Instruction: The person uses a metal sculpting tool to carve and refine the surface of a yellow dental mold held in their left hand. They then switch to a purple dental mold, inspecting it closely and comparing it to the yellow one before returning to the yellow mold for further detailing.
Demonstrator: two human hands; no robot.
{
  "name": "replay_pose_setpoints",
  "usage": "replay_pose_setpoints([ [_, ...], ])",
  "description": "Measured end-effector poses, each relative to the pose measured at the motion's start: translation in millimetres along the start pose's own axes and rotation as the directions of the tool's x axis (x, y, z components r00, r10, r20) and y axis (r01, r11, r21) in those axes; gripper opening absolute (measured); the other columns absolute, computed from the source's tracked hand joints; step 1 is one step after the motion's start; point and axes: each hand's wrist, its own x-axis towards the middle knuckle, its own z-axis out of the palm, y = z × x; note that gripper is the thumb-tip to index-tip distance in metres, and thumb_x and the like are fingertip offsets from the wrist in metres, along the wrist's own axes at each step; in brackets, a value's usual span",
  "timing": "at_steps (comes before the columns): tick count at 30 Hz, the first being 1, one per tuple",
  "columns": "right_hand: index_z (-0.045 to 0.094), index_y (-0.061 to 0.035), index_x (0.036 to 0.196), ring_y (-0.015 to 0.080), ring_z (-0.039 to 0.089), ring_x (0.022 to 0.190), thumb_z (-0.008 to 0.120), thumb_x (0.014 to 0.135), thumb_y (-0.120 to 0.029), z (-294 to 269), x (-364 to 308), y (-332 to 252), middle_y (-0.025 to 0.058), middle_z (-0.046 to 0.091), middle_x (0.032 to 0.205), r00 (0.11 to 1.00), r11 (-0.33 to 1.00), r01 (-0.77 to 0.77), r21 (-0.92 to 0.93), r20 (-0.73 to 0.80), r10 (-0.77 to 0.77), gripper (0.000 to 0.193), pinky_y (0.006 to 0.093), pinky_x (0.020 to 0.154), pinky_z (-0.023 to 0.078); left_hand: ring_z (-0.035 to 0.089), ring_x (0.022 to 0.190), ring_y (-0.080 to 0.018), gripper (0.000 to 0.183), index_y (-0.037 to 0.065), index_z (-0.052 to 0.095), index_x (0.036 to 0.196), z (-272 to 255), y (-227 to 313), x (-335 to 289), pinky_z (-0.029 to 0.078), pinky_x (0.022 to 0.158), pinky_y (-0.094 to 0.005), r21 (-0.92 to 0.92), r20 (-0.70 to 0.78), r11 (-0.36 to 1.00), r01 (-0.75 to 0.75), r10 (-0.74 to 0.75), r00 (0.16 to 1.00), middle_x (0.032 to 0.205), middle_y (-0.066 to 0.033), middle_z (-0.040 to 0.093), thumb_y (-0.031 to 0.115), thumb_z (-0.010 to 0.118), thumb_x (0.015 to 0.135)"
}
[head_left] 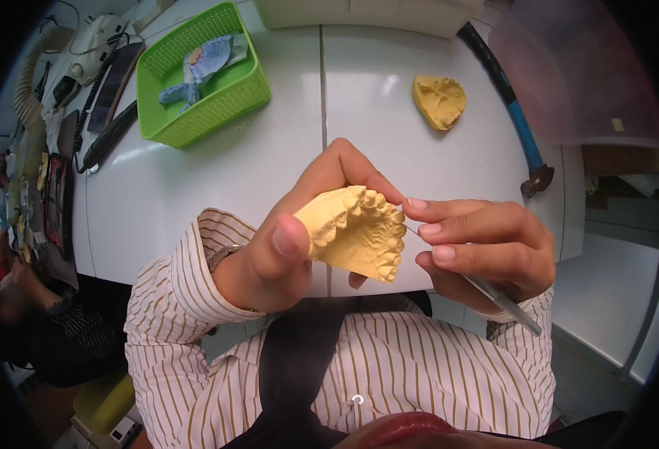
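Note:
My left hand (275, 251) grips a yellow plaster dental cast (355, 236), thumb on the near side and fingers behind it, over the table's front edge. The cast is tilted so its row of teeth and ridged palate show. In my right hand (486, 243) is a slim metal hand tool (507, 305), held like a pen. Its handle slants down to the right, and its thin front end points at the teeth on the cast's right side. The fingers partly hide the tool, and I cannot tell whether its tip touches the cast.
A second yellow dental cast (438, 102) lies on the white table (389, 157). The green basket (228, 112) at the back left holds blue pieces (208, 61). A blue-handled hammer (522, 135) lies at the right. Another person's arm (37, 288) shows at far left.

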Motion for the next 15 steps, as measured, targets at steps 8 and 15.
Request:
replay_pose_setpoints([
  [8,0.066,0.0061,0.096,0.0325,0.061,0.105,0.068,0.074,0.011,2.9,-2.8,4.8,0.0161,0.062,0.103,1.0,1.0,0.007,-0.011,0.029,-0.007,0.023,0.0372,0.093,0.051,0.058,0.071,-0.0127,0.091,0.001,0.04,0.104,-0.8,3.4,-0.1,0.048,0.059,-0.0228,0.092,-0.029,0.996,0.008,-0.005,1.0,0.088,-0.0112,0.055,0.085,0.024,0.075],
  [15,0.066,0.0067,0.097,0.0332,0.062,0.104,0.067,0.075,0.011,3.6,-2.1,3.3,0.016,0.062,0.101,1.0,1.0,-0.016,-0.002,0.025,0.016,0.022,0.0365,0.093,0.051,0.053,0.077,-0.012,0.088,0.001,0.041,0.102,0.0,2.3,-0.3,0.042,0.069,-0.0247,0.13,-0.054,0.991,-0.013,0.02,0.998,0.088,-0.0097,0.054,0.083,0.023,0.077],
])
